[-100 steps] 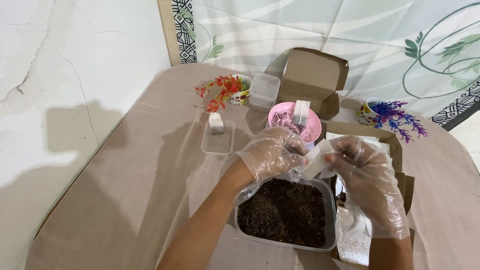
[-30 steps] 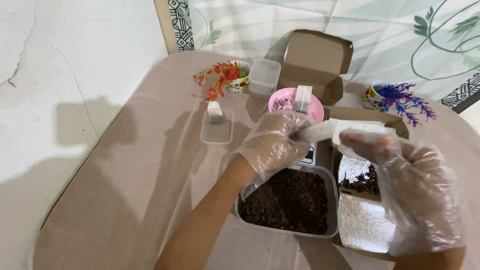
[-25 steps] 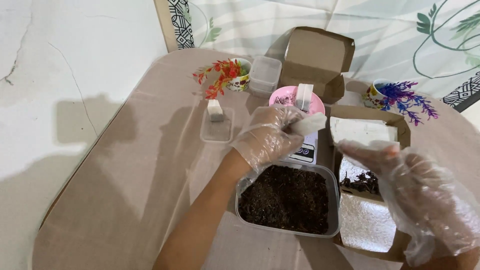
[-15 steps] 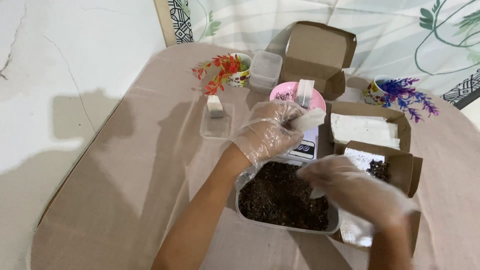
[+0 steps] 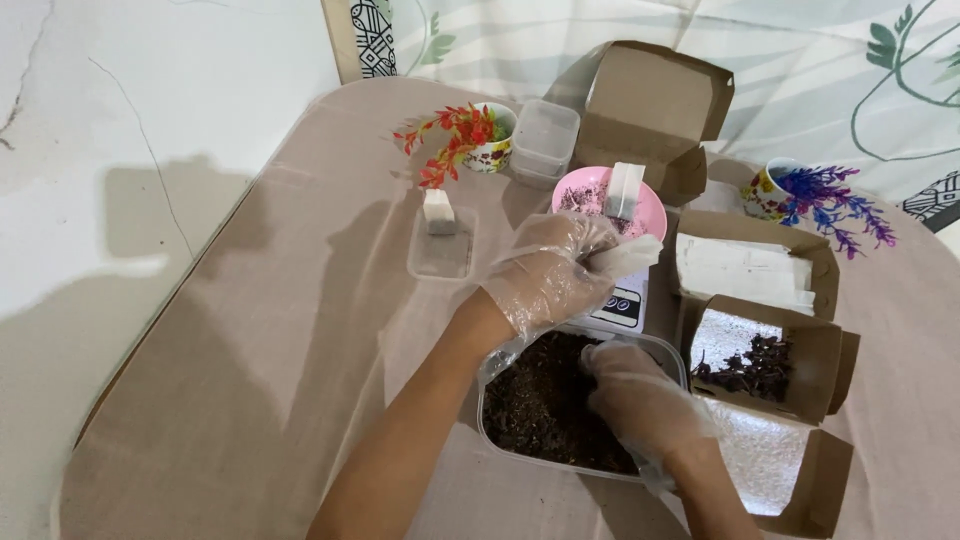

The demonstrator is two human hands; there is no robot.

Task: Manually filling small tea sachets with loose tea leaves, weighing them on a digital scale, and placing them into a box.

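Observation:
Both my hands wear thin clear plastic gloves. My left hand [image 5: 545,275] holds a small white paper sachet [image 5: 625,256] above a clear tub of dark loose material [image 5: 540,405]. My right hand [image 5: 640,400] reaches down into that tub, fingers in the dark material. Just behind the sachet stands a small white digital scale [image 5: 625,305] with a pink bowl [image 5: 600,195] on it; a white sachet [image 5: 625,190] stands in the bowl.
A brown box [image 5: 750,270] of white sachets and a foil-lined box [image 5: 765,365] with dark purple dried bits sit at the right. An open empty box [image 5: 650,110], clear tubs [image 5: 545,140], a lid with a small sachet [image 5: 440,245] and two cups of fake flowers [image 5: 470,140] [image 5: 810,195] stand behind.
My right hand let go of the sachet strip near the box at right and came down into the tub of dark material. My left hand kept one sachet over the tub.

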